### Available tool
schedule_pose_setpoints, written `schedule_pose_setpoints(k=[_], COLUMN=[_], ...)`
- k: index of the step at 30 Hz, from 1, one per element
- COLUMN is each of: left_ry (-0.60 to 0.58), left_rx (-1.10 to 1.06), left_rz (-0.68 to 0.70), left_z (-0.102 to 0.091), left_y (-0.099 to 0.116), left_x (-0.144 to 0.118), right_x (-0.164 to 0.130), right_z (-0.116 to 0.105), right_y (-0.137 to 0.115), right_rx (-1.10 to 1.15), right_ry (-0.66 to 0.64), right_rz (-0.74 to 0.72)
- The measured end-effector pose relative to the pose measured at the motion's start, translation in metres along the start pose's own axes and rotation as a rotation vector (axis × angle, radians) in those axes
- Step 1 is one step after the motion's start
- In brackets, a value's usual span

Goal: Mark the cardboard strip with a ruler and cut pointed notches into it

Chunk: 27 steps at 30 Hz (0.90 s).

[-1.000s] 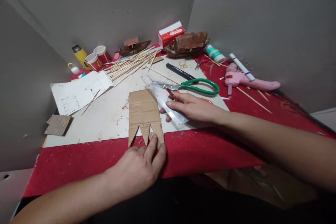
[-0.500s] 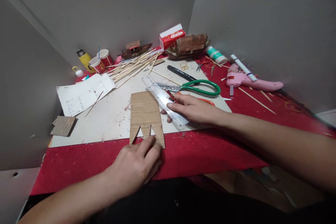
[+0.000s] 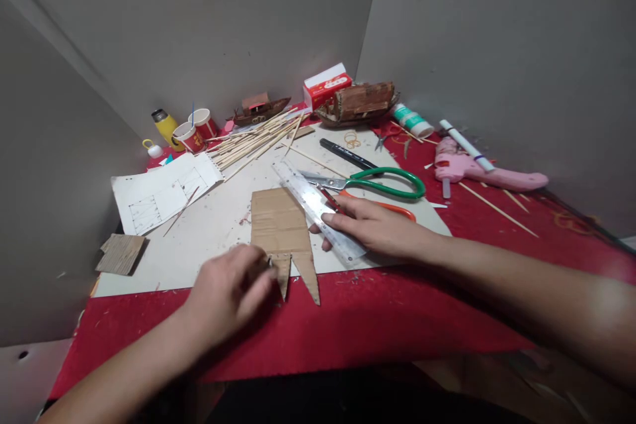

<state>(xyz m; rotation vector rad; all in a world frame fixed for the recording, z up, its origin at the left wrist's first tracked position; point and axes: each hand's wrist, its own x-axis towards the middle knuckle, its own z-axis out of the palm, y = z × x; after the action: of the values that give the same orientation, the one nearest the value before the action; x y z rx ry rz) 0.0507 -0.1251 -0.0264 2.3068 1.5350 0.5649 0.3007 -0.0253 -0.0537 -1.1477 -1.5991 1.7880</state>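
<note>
The left hand rests its fingertips on the near left edge of a notched cardboard piece lying across a white board and red cloth. The right hand presses flat on a clear ruler just beside the cardboard. Green-handled scissors lie beyond, a pink glue gun farther right.

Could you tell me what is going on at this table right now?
A person is working at a red-covered table with both hands. The left hand rests on the near left corner of a notched cardboard piece lying on a white board. The right hand presses a clear ruler that lies along the cardboard's right edge. Green-handled scissors, a black marker, a pink glue gun and a bundle of wooden sticks lie around them.
</note>
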Motion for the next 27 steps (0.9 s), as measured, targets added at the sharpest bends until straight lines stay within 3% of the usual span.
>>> schedule_pose_setpoints(k=[4, 11, 15, 21, 27], left_ry=[-0.022, -0.135, -0.117, -0.002, 0.024], left_rx=[-0.010, -0.054, 0.010, 0.150, 0.118], left_rz=[-0.126, -0.094, -0.070, 0.092, 0.294], left_z=[0.000, 0.008, 0.003, 0.008, 0.019], left_y=[-0.024, -0.017, -0.031, -0.056, -0.055], left_x=[0.020, 0.020, 0.028, 0.043, 0.046], right_x=[0.001, 0.001, -0.001, 0.003, 0.008], right_z=[-0.004, -0.010, -0.011, -0.023, -0.023], right_y=[0.001, -0.004, -0.003, 0.002, -0.001], right_rx=[-0.046, -0.133, -0.092, -0.191, -0.280], right_ry=[-0.008, 0.024, -0.025, 0.110, 0.183], right_rz=[-0.005, -0.014, 0.027, -0.009, -0.021])
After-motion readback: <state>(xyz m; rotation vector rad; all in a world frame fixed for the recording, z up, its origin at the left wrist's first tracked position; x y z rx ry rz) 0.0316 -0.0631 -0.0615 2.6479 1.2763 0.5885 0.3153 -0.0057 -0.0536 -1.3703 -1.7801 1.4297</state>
